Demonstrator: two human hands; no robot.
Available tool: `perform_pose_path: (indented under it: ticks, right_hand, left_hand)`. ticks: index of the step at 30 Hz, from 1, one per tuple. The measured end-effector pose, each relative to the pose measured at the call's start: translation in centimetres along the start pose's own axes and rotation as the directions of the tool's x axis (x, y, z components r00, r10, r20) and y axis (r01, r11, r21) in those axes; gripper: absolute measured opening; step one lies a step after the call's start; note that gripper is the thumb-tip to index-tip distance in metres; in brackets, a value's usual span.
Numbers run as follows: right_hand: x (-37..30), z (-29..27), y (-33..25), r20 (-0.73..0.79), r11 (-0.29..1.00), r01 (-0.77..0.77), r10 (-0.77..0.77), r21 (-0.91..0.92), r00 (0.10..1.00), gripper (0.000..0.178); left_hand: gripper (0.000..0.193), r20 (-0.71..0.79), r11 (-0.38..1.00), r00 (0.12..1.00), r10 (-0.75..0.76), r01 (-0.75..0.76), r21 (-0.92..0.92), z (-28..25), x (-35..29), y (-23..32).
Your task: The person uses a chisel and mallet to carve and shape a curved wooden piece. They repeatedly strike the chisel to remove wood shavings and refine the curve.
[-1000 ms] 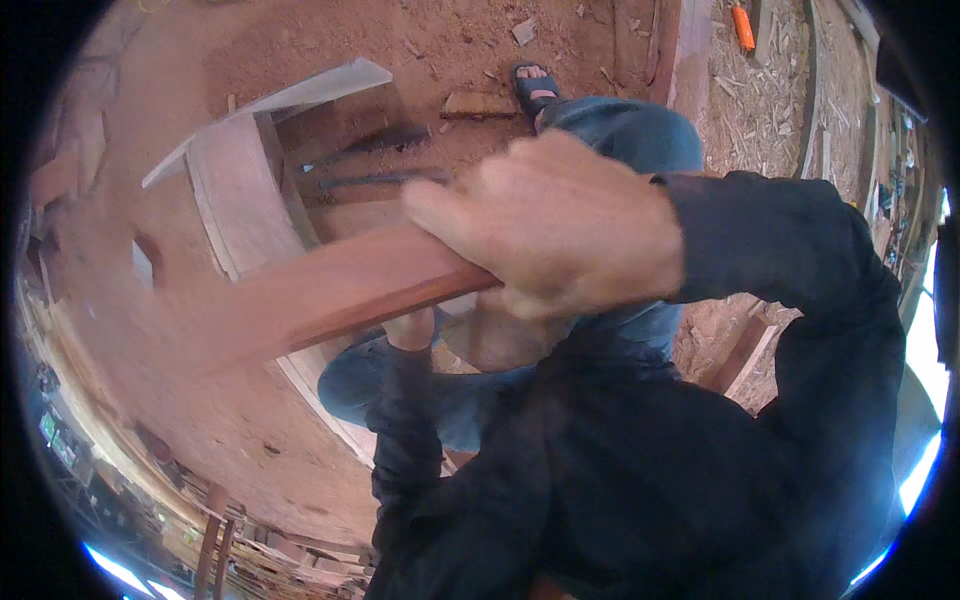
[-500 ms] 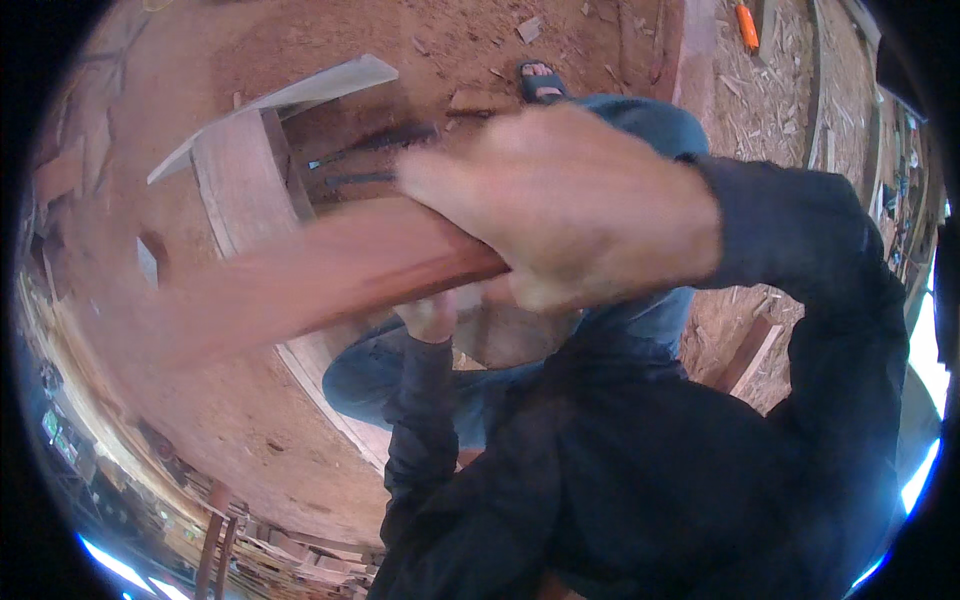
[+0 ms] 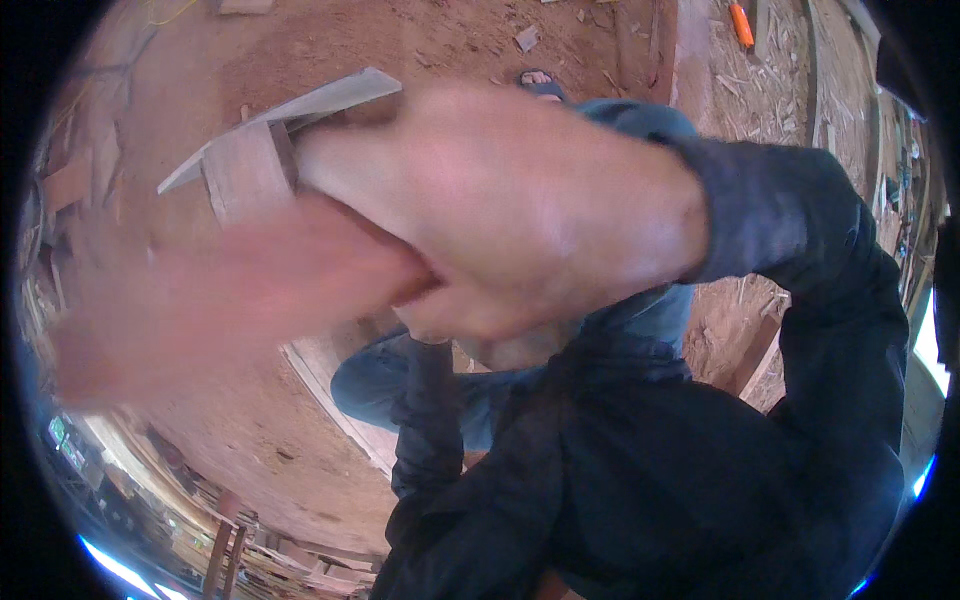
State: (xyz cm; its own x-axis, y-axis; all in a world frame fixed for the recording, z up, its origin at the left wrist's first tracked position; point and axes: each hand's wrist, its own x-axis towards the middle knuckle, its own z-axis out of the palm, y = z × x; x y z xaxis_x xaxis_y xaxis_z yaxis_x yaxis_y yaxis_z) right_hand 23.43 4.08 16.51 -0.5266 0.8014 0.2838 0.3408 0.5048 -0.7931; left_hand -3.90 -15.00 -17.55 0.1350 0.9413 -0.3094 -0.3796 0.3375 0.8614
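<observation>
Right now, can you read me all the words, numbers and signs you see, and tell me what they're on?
There are none I can read.
Wood in the right hand: blurred, no letters show.
Orange thing: too small to tell.
Clutter at lower left: too small and blurred to tell.

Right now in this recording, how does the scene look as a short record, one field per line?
Right hand: closed around a flat reddish-brown wooden piece
Held piece: extends toward the picture's left; motion-blurred
Left hand: mostly hidden behind the right; grip cannot be told
Beyond the held piece: pale brown wooden plank, with a flat greyish wooden strip across its far end
Upper right: small elongated orange object
Image quality: hands blurred
</observation>
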Motion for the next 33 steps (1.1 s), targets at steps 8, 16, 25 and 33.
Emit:
perform_pose_path:
  ticks: [8, 16, 25, 33]
  right_hand:
    - [-6.8, 3.1, 2.5, 0.42, 0.939, -0.147, 0.274, -0.31, 0.865, 0.046]
    - [-8.9, 2.3, 2.9, 0.31, 0.885, -0.433, 0.466, -0.172, 0.828, 0.046]
    - [-10.1, -1.8, 0.3, 0.026, 0.89, -0.449, 0.448, 0.076, 0.893, 0.052]
    - [-7.6, -1.0, -0.3, -0.005, 0.943, -0.299, 0.303, 0.145, 0.953, 0.064]
  left_hand:
    - [0.061, 0.014, 0.936, 0.986, 0.168, -0.164, 0.311, -3.0, -3.4, -0.7]
    - [0.063, -0.021, 0.762, 0.801, -0.599, 0.561, -0.323, 3.6, 10.4, 4.2]
    - [0.014, -0.057, 0.978, 0.981, 0.185, -0.178, 0.108, 13.4, 6.2, 15.4]
    - [0.014, -0.018, 0.989, 0.991, 0.136, -0.135, 0.062, 11.9, 1.4, 12.5]
